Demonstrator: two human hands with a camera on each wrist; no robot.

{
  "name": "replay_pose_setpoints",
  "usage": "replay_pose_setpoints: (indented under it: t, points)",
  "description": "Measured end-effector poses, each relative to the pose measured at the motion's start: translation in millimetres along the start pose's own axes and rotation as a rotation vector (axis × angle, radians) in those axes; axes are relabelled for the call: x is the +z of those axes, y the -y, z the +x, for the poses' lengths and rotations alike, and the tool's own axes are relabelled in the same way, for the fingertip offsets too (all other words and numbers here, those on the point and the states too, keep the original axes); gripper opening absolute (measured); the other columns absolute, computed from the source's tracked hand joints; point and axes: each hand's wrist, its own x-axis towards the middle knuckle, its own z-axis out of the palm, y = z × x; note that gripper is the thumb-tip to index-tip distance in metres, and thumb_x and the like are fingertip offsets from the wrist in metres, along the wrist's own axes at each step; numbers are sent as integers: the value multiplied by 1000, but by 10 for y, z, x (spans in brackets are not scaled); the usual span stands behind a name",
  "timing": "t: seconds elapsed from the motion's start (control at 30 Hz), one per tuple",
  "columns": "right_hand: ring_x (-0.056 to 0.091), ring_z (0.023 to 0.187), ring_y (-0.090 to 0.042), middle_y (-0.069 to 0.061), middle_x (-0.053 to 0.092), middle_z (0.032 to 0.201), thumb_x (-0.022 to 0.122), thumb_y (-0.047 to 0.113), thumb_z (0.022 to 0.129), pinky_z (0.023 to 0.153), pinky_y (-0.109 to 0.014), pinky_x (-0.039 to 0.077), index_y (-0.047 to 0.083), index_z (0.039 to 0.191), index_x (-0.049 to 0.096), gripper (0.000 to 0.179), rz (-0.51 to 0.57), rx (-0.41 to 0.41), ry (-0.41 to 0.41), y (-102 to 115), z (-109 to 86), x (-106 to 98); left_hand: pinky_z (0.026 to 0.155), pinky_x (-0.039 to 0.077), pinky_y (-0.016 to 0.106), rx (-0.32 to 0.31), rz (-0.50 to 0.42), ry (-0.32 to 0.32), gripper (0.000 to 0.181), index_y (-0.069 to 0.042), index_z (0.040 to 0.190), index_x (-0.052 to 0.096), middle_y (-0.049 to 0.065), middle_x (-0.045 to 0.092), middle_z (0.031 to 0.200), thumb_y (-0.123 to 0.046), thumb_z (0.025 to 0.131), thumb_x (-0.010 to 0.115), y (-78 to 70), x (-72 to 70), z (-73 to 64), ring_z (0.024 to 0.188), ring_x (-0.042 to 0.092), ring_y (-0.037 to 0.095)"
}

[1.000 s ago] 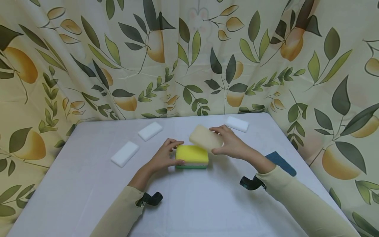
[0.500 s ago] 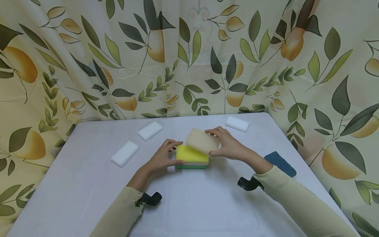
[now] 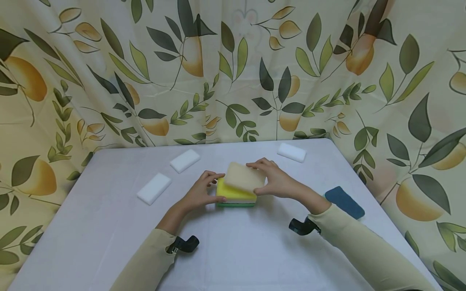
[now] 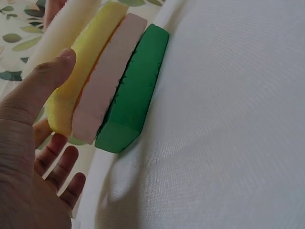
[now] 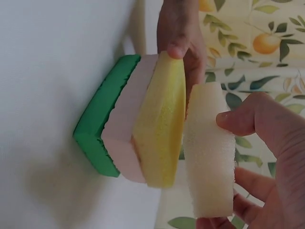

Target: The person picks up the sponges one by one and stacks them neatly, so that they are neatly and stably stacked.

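A stack of sponges stands mid-table: a green layer (image 4: 128,90) at the bottom, a pale pink one (image 4: 110,78) over it and a yellow sponge (image 3: 230,192) on top. My left hand (image 3: 202,190) steadies the stack's left end, its thumb and fingers pinching the yellow sponge. In my right hand (image 3: 278,180) is a cream sponge (image 3: 244,177), gripped by its right end between thumb and fingers. It is tilted above the yellow sponge and hides part of it. A narrow gap between these two sponges shows in the right wrist view.
Two white blocks (image 3: 154,188) lie left of the stack, and a third white block (image 3: 291,152) sits at the back right. A dark blue pad (image 3: 344,201) is beside my right forearm. Behind the white-covered table (image 3: 233,250) hangs a patterned curtain (image 3: 204,101).
My right hand has carried the cream sponge left and slightly down, further over the yellow sponge. My left hand has stayed at the stack.
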Motion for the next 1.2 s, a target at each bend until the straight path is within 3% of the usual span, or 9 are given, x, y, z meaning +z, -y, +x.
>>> replay_pose_setpoints:
  t: [0.97, 1.2]
  points:
    - [44, 120, -28, -10, 46, 128, 75, 16, 74, 101, -54, 41, 11, 143, 51, 74, 73, -86, 114, -30, 95, 84, 101, 44, 45, 3, -25, 7, 78, -7, 140, 53, 7, 48, 128, -30, 74, 87, 31, 8, 8, 117, 50, 24]
    - [43, 122, -28, -10, 46, 131, 73, 15, 73, 100, -52, 41, 14, 144, 51, 75, 64, -86, 121, -21, 131, 82, 101, 44, 46, 9, -25, 4, 76, -10, 139, 54, 6, 48, 126, -31, 74, 87, 56, 15, 20, 117, 51, 24]
